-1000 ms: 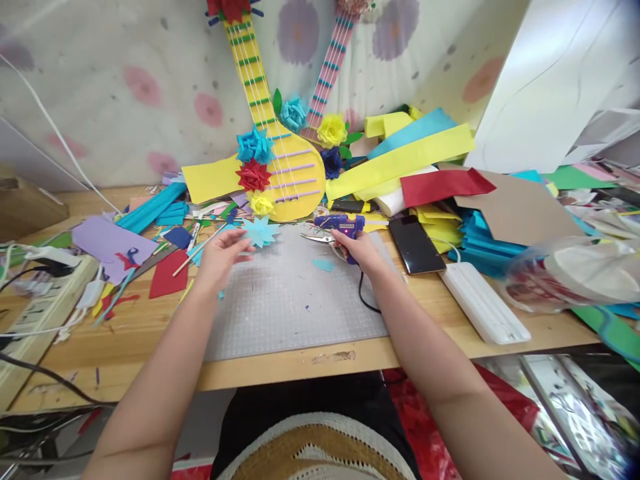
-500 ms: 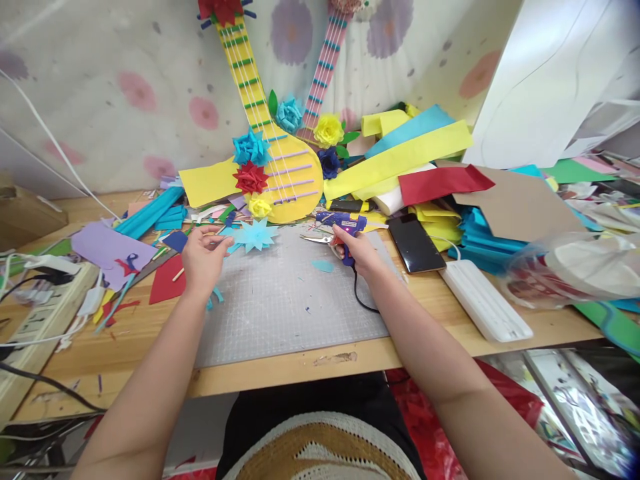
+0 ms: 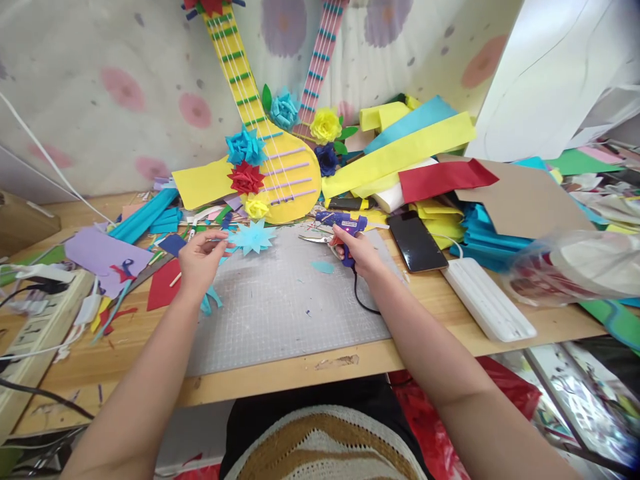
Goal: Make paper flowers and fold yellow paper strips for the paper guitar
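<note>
A purple-blue hot glue gun (image 3: 349,223) is gripped in my right hand (image 3: 357,250), its nozzle toward the left. Just in front of that hand are silver scissors (image 3: 315,238), their handle partly hidden by my fingers; I cannot tell whether the hand holds them too. My left hand (image 3: 203,260) is pinched, with light-blue paper at its fingertips. Right beside those fingertips is a light-blue pointed paper flower (image 3: 254,237) at the back of the grey cutting mat (image 3: 280,313). Curled blue scraps (image 3: 211,300) lie by my left wrist.
A yellow paper guitar (image 3: 295,177) with flowers leans at the back. To the right are a black phone (image 3: 416,240), a white power bank (image 3: 490,300) and heaped crepe paper (image 3: 400,157). Paper scraps (image 3: 105,257) and a power strip (image 3: 45,333) lie left.
The camera view has shifted slightly. My left hand has moved a little to the left and down. My right hand stays around the glue gun in the same place.
</note>
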`<state>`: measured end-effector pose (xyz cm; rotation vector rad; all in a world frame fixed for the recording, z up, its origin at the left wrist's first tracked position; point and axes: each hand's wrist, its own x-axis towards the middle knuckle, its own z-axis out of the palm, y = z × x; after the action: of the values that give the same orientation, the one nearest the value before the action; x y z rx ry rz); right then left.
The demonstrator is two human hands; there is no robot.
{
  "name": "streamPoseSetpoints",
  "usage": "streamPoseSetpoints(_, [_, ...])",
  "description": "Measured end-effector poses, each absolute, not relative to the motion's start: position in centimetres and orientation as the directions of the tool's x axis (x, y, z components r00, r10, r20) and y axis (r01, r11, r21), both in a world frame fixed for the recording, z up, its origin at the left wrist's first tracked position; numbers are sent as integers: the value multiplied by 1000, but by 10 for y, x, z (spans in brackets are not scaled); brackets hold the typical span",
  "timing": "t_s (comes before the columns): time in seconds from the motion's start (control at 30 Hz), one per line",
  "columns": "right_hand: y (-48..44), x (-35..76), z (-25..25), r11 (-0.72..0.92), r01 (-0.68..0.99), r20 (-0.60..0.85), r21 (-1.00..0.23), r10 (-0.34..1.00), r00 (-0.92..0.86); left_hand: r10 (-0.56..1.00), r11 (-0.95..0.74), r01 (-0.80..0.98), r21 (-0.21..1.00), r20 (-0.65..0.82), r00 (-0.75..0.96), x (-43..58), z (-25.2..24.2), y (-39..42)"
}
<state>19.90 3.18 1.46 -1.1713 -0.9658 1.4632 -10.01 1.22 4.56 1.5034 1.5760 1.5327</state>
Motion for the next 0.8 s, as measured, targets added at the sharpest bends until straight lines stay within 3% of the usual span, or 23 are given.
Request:
streamPoseSetpoints(0.43, [29, 198, 22, -207, -217, -203, -954, 978, -39, 949, -186, 589, 787, 298, -98, -103, 54, 26])
streamPoseSetpoints(0.8, [29, 198, 21, -186, -247, -181, -951, 983, -41, 970, 8, 589, 808, 137, -201, -95, 61, 55])
